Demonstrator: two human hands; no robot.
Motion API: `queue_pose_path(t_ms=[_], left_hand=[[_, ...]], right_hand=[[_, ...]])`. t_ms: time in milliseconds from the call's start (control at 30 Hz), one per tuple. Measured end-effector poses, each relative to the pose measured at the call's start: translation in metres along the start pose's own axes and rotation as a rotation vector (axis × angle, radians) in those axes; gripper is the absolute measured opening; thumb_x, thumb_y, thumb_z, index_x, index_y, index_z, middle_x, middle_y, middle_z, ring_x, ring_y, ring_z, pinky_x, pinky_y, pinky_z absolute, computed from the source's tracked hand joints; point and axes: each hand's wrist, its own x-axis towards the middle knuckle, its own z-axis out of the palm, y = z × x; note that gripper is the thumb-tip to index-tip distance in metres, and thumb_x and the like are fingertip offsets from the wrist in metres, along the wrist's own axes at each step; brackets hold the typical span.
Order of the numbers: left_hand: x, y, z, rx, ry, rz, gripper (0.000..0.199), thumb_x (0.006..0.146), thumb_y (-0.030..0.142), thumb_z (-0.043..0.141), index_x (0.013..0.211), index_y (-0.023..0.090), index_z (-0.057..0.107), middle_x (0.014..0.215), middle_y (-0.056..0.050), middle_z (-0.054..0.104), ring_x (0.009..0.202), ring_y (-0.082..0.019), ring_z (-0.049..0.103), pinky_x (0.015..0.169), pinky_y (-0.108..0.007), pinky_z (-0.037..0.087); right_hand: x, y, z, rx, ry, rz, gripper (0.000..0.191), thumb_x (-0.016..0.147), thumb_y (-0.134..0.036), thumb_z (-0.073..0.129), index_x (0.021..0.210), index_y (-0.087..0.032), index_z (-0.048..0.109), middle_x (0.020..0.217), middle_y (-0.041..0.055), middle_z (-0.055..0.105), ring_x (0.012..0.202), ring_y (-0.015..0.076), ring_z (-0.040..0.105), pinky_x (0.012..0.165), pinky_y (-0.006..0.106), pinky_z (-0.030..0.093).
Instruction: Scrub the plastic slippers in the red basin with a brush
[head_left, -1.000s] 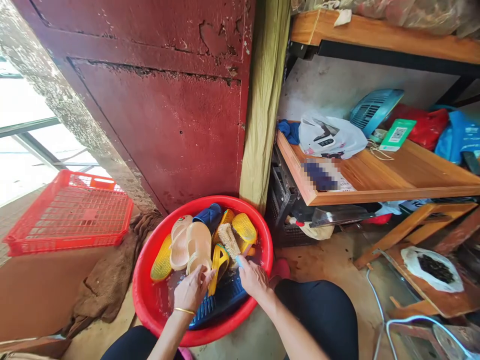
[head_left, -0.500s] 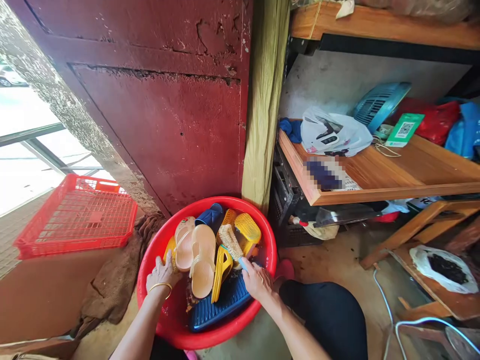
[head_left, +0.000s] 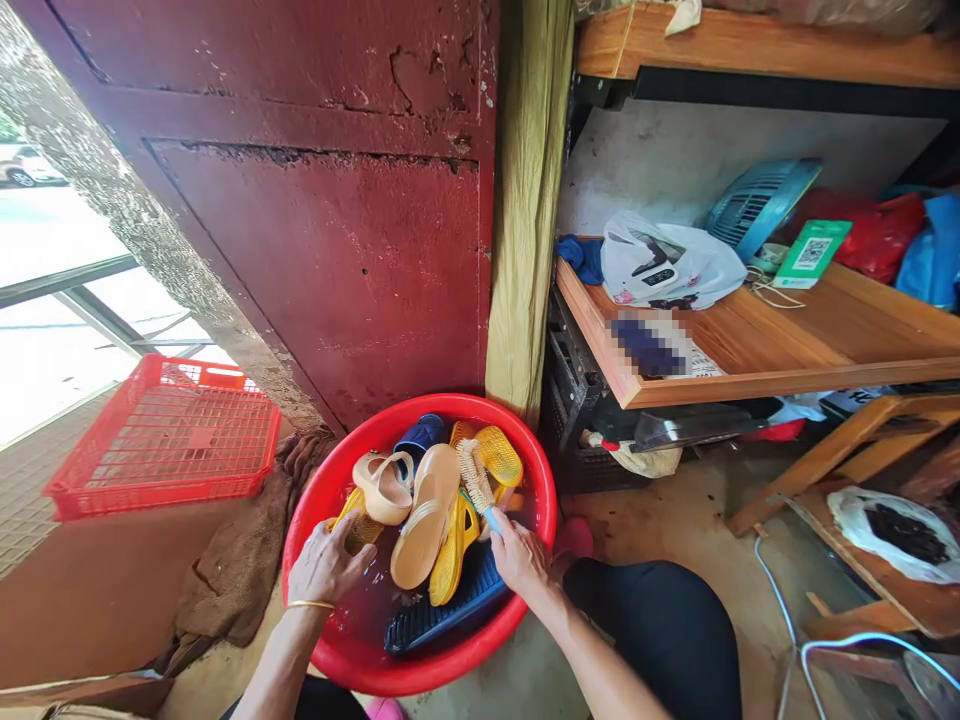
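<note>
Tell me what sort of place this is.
Probably a doorway corner of a home or small shop: a worn red door, a cluttered wooden shelf and a red tub of shoes.

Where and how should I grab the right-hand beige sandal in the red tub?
The right-hand beige sandal is probably best pinched by its near end, with the left hand coming from the left. That rounded end points toward you, with open water on its left, while a yellow sandal crowds its right side.
</note>
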Motion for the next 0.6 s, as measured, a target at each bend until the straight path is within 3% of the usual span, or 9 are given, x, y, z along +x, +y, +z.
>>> queue_pose_path(t_ms=[133, 267, 433, 600], left_hand=[[-0.01, -0.011, -0.018, -0.201, 0.067, 0.027, 0.06, 0.075, 0.05, 0.058, 0.127, 0.022, 0.065, 0.122, -0.013, 0.068, 0.11, -0.031, 0.066, 0.098, -0.039, 0.051], [-0.016, -0.017, -0.03, -0.451, 0.117, -0.032, 0.056, 0.069, 0.059, 0.065, 0.113, 0.026, 0.072, 0.11, -0.008, 0.075, 0.1, -0.03, 0.07, 0.093, -0.037, 0.054], [-0.022, -0.01, -0.043, -0.734, 0.078, -0.159, 0.058, 0.064, 0.064, 0.07, 0.103, 0.022, 0.076, 0.091, -0.006, 0.079, 0.088, -0.028, 0.072, 0.078, -0.03, 0.057], [-0.026, -0.001, -0.055, -0.968, 0.071, -0.249, 0.055, 0.064, 0.062, 0.07, 0.099, 0.019, 0.077, 0.085, -0.005, 0.078, 0.083, -0.026, 0.071, 0.068, -0.028, 0.057]], right_hand=[[0.001, -0.001, -0.002, 0.021, 0.012, 0.018, 0.048, 0.1, -0.025, 0.045, 0.147, -0.025, 0.052, 0.109, 0.0085, 0.077, 0.097, 0.0212, 0.073, 0.082, 0.025, 0.052], [0.001, -0.001, -0.004, 0.035, 0.012, 0.004, 0.049, 0.1, -0.025, 0.045, 0.148, -0.026, 0.051, 0.11, 0.0078, 0.077, 0.097, 0.0198, 0.073, 0.083, 0.023, 0.051], [0.001, 0.002, -0.003, 0.05, 0.021, 0.002, 0.049, 0.1, -0.024, 0.044, 0.149, -0.025, 0.05, 0.111, 0.0083, 0.077, 0.098, 0.0191, 0.073, 0.087, 0.023, 0.051], [0.002, 0.003, -0.001, 0.079, 0.021, 0.001, 0.048, 0.101, -0.023, 0.044, 0.148, -0.025, 0.052, 0.111, 0.0082, 0.077, 0.1, 0.0189, 0.073, 0.09, 0.024, 0.051]])
